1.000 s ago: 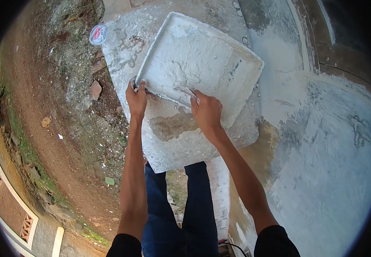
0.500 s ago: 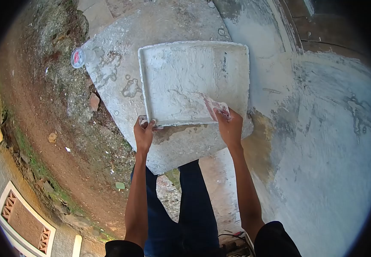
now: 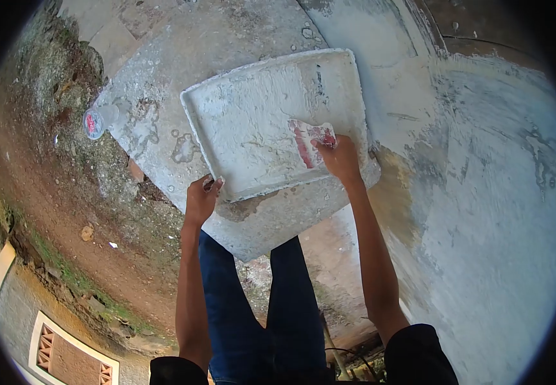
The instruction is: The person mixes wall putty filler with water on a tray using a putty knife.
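Note:
A shallow white tray, coated inside with rough pale material, lies tilted on a grey slab. My left hand is closed at the tray's near left corner; whether the fingers grip the rim or something small is hard to make out. In my right hand is a flat scraper, white with red patches, held over the right part of the tray. Its face is turned up, and my fingers cover its right end.
A clear plastic cup with a red mark lies at the slab's left corner. Soil and stones run along the left. To the right is a pale, smeared concrete surface. A building with a window shows at the lower left.
The tray has turned anticlockwise, its left side now lower. My right hand has lifted the scraper up and left, showing its flat face. My left hand has shifted left and slightly down.

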`<state>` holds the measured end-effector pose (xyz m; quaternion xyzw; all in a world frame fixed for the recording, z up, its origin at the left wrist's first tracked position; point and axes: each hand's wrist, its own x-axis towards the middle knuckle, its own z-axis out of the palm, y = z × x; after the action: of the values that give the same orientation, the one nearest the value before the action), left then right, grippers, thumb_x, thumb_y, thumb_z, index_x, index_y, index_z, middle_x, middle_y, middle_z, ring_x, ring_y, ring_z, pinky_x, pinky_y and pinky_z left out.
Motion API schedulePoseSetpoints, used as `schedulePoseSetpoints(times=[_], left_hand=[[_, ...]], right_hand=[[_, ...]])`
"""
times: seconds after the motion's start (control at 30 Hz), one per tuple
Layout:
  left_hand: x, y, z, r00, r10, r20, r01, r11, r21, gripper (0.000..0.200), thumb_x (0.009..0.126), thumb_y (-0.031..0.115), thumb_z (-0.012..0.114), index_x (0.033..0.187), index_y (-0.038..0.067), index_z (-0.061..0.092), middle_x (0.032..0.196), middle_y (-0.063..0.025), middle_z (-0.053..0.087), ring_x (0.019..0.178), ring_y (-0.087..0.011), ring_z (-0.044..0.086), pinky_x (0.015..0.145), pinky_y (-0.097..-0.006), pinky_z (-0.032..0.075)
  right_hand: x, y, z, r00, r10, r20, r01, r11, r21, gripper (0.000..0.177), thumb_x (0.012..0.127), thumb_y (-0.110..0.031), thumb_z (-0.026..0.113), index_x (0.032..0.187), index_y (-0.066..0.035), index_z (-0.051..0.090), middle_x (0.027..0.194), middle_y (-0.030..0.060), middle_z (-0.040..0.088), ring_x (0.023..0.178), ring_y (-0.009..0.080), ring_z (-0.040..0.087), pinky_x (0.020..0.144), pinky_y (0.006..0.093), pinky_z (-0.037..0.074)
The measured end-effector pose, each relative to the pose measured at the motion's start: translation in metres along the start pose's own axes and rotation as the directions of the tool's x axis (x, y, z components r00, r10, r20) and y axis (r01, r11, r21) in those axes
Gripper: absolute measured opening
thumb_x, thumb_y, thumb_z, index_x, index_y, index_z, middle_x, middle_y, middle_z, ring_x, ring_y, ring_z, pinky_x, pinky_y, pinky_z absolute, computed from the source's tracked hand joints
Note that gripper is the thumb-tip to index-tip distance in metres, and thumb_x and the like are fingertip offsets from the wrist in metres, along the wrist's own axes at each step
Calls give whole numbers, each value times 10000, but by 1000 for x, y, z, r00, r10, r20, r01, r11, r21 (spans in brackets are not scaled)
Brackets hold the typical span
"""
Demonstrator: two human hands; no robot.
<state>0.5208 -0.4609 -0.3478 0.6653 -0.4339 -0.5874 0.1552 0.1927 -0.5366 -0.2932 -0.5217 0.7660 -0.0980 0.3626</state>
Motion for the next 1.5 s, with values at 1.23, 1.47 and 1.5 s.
schedulePoseSetpoints(times=[1.23,1.47,1.5], left_hand=[[20,-13,-19,954,-73,292,134,972,-194,275,915,159,628,1017,-97,627,878,-96,656,768,-128,623,692,-294,574],[27,-22,-17,959,38,280,18,981,-194,327,915,167,629,1040,-134,610,906,-138,670,784,-141,644,671,-285,577],[27,-22,-18,956,56,289,5,979,-206,323,915,167,628,1030,-134,612,898,-137,671,777,-141,643,666,-281,575]], right_hand=[[5,-24,15,992,-13,126,3,997,74,352,805,-297,705,915,33,652,825,235,648,766,381,614,707,419,456],[1,-36,40,998,-63,0,62,989,-132,365,799,-312,711,856,42,646,851,259,636,869,425,612,766,462,470],[-3,-36,44,998,-25,-60,16,988,-153,387,795,-328,715,857,48,644,863,263,636,873,427,611,768,460,472]])
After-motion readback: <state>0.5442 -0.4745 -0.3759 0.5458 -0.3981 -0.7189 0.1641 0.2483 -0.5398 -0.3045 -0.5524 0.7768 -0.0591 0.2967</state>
